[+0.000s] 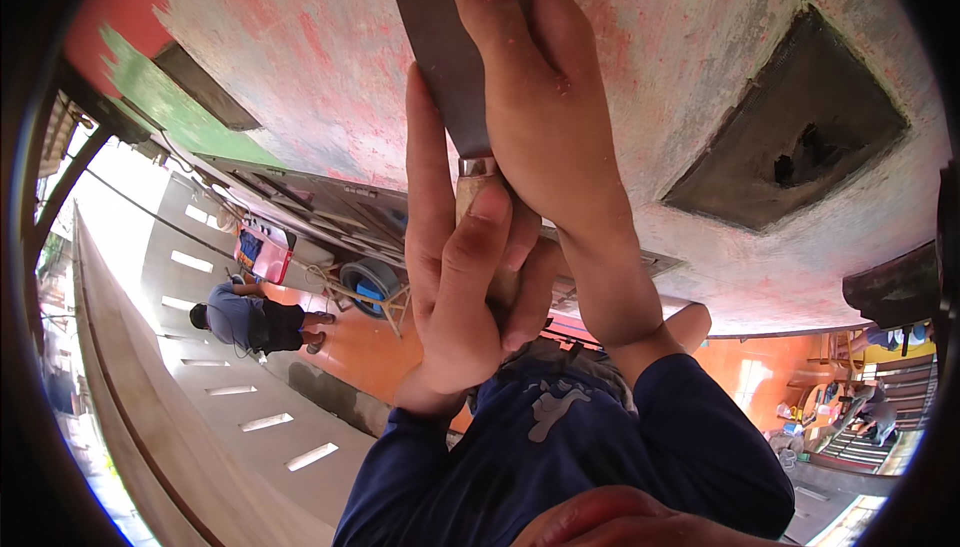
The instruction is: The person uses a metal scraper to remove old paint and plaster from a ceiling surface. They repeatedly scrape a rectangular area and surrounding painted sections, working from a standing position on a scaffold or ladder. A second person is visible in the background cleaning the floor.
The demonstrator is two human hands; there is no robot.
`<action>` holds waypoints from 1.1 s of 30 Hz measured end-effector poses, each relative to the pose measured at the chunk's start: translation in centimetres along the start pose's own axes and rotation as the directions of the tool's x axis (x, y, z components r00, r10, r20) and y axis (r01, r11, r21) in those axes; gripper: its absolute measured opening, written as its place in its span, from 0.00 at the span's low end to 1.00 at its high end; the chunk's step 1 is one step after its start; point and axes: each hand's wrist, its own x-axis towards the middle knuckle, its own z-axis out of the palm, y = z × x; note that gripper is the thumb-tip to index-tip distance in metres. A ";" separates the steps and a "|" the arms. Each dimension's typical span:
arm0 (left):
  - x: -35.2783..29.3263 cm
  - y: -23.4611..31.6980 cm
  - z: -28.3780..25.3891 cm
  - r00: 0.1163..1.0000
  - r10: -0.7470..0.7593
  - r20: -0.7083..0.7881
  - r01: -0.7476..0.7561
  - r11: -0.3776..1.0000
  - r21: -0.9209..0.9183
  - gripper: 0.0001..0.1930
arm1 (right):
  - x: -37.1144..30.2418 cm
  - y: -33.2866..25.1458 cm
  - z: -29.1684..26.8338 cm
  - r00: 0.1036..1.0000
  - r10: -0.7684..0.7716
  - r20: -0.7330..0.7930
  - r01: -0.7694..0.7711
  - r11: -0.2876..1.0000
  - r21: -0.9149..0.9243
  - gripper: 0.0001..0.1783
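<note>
Both hands grip one scraper (455, 57). Left hand (455, 277) is closed around its wooden handle. Right hand (545, 107) is closed over the flat metal blade, fingers pressing it against the ceiling (300, 57), a surface of worn pink paint. A dark square patch (790, 127) lies well apart. Another person (250, 319) crouches on the orange floor (365, 347).
</note>
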 end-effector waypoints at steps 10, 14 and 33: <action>0.2 -0.1 -0.6 0.992 -0.011 0.128 0.012 1.000 -0.008 0.38 | 0.4 0.7 0.2 0.996 -0.040 -0.074 0.036 0.998 -0.046 0.13; 0.3 -0.1 -0.2 0.999 -0.038 0.008 0.037 0.996 0.086 0.38 | 0.4 0.6 0.1 0.997 0.033 -0.067 -0.036 0.998 -0.043 0.13; 1.8 0.6 0.1 0.994 0.006 0.109 0.001 0.998 -0.069 0.37 | 2.7 -0.4 -0.2 0.955 -0.295 -0.013 0.290 0.947 -0.140 0.13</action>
